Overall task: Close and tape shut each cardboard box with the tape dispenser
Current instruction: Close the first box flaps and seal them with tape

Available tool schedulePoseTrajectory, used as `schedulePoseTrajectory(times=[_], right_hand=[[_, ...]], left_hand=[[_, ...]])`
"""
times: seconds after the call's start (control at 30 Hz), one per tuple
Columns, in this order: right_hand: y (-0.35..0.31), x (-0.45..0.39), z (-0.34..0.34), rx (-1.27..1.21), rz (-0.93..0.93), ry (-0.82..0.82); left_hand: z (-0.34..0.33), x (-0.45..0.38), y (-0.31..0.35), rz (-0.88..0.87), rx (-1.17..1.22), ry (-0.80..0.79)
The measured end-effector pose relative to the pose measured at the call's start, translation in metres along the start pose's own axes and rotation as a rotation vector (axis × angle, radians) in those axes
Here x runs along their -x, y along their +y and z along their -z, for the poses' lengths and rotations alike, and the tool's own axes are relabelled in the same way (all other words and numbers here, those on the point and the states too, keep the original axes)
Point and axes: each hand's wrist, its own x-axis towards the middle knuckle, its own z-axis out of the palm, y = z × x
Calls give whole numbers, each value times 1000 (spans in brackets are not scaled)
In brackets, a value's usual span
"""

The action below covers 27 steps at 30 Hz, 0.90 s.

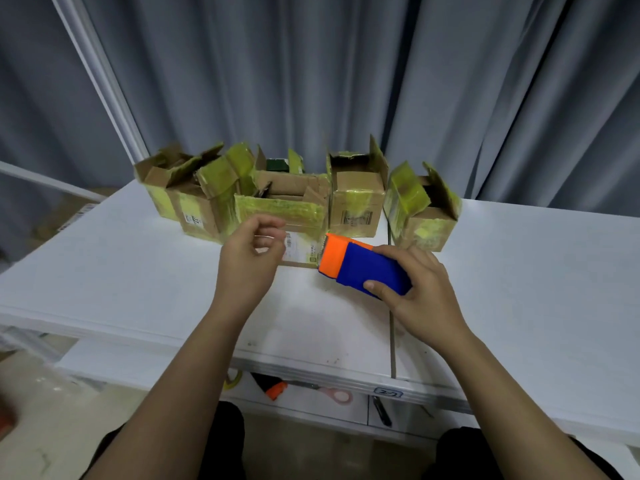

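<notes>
Boxes (287, 202) sit open in a row at twelve o'clock on my counter (138, 271), flaps up, yellowed tape on their sides. My right grip (415, 289) clasps the blue-and-orange dispenser (360, 268) just before them. My left grip (252, 258) hovers at ten o'clock, fingers loosely curled, holding nothing.

White table (138, 271); five open cardboard boxes (356, 199) in a row toward twelve o'clock, flaps up, touching or just beside one another.
</notes>
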Motion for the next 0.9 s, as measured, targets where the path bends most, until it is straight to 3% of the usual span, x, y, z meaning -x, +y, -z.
schedulePoseTrajectory(times=[0.23,0.47,0.67,0.9], right_hand=[[4,-1,-1,207,103,93],[11,-8,3,141,-60,200],[17,-13,3,114,-114,213],[16,-8,25,120,-168,321]], left_hand=[[-9,-20,-18,-89,-369,75],[-26,-50,-42,-130,-602,26],[-24,-46,-39,-204,-551,104],[-26,3,-13,-341,-413,-74]])
